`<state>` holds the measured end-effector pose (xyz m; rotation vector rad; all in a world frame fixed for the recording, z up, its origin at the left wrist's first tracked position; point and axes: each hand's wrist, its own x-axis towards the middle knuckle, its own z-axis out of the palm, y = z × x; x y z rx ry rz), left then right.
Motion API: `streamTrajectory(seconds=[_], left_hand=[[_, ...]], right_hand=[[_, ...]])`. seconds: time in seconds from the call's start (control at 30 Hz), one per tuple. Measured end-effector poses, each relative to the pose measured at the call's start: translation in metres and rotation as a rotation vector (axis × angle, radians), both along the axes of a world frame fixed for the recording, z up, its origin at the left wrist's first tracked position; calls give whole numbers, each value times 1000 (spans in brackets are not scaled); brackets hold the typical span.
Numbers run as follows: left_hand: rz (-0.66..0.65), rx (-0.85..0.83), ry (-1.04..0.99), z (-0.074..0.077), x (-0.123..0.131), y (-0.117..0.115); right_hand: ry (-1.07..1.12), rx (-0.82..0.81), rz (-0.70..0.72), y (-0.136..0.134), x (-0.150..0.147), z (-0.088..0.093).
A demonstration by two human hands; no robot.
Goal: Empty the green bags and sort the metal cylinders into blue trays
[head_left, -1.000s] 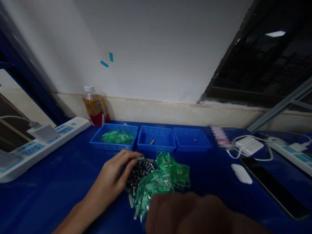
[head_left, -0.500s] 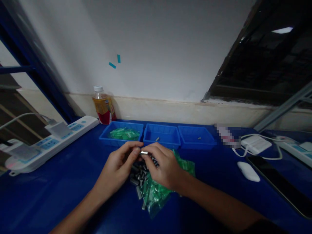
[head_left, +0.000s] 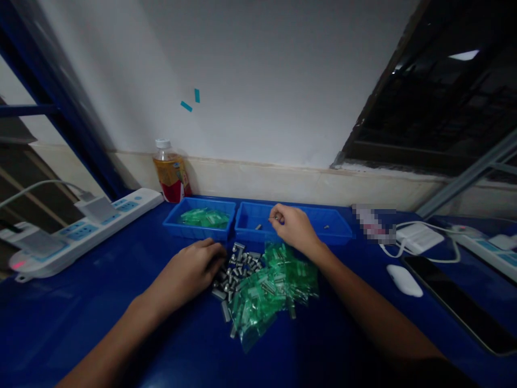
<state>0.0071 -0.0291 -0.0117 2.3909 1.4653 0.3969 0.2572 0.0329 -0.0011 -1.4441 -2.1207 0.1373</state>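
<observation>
My right hand (head_left: 297, 229) is raised over the middle blue bin (head_left: 247, 215), thumb and fingers pinched on a small metal piece (head_left: 277, 217). Lower down, my left hand (head_left: 197, 265) rests at the left edge of a pile of metal screws and standoffs (head_left: 238, 269); its fingers are curled, and whatever they hold is hidden. Green plastic bags (head_left: 262, 299), some with metal parts showing inside, lie against the pile's right side. One small metal piece (head_left: 258, 227) lies in the middle bin and another (head_left: 326, 227) in the right bin (head_left: 341, 229).
The left bin (head_left: 173, 222) contains green bags. Behind it stands a drink bottle (head_left: 172, 175). A white power strip (head_left: 86, 231) runs along the left. On the right lie a white case (head_left: 405, 281), a phone (head_left: 460, 302) and a charger with cable (head_left: 420, 238).
My hands, together over the pile on a shiny metal piece, have parted. The right has moved up and right to the middle bin; the left has dropped slightly down and left.
</observation>
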Motion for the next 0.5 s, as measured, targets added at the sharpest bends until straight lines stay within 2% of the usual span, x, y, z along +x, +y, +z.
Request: streamTrajectory(seconds=[0.13, 0.33, 0.5], left_hand=[[1, -91, 75, -5, -9, 6], [4, -94, 73, -5, -12, 11], [-123, -38, 52, -9, -18, 13]], right_hand=[[-40, -23, 70, 6, 5, -5], [126, 190, 93, -2, -7, 1], [105, 174, 215, -18, -21, 3]])
